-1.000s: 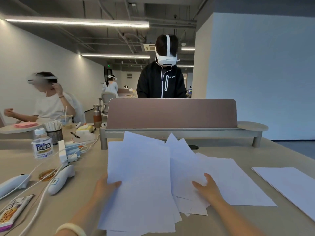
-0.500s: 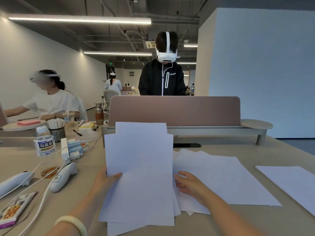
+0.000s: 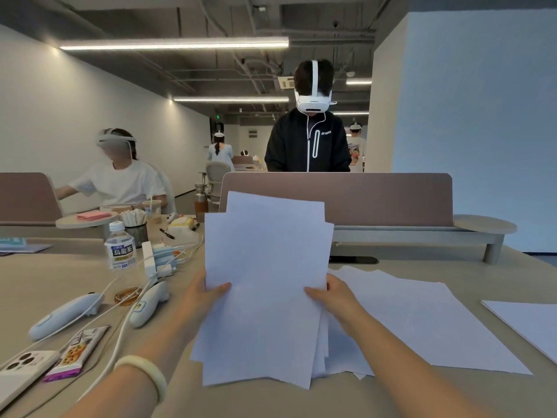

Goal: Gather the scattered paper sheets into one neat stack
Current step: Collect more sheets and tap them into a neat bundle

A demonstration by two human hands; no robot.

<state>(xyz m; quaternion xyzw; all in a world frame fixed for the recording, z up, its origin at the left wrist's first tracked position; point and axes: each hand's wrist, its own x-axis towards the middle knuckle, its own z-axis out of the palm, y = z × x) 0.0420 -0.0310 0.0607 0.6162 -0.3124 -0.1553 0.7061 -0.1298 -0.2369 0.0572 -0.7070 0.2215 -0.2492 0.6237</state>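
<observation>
A bundle of white paper sheets (image 3: 265, 282) stands tilted up off the beige table (image 3: 75, 276), its edges uneven and its lower end near the table. My left hand (image 3: 205, 297) grips its left edge, thumb on the front. My right hand (image 3: 328, 297) grips its right edge the same way. More white sheets (image 3: 422, 321) lie flat and overlapping on the table to the right of the bundle. A separate sheet (image 3: 527, 324) lies at the far right edge.
Left of the bundle lie two white controllers (image 3: 147, 303) with cables, a tea bottle (image 3: 120, 248), a snack pack (image 3: 78, 354) and a phone (image 3: 21, 375). A brown desk divider (image 3: 376, 200) stands behind. A person in a headset stands beyond it; another sits at left.
The bundle has been lifted from lying on the table to a raised, tilted position. My right hand left the flat sheets and took hold of the bundle's right edge.
</observation>
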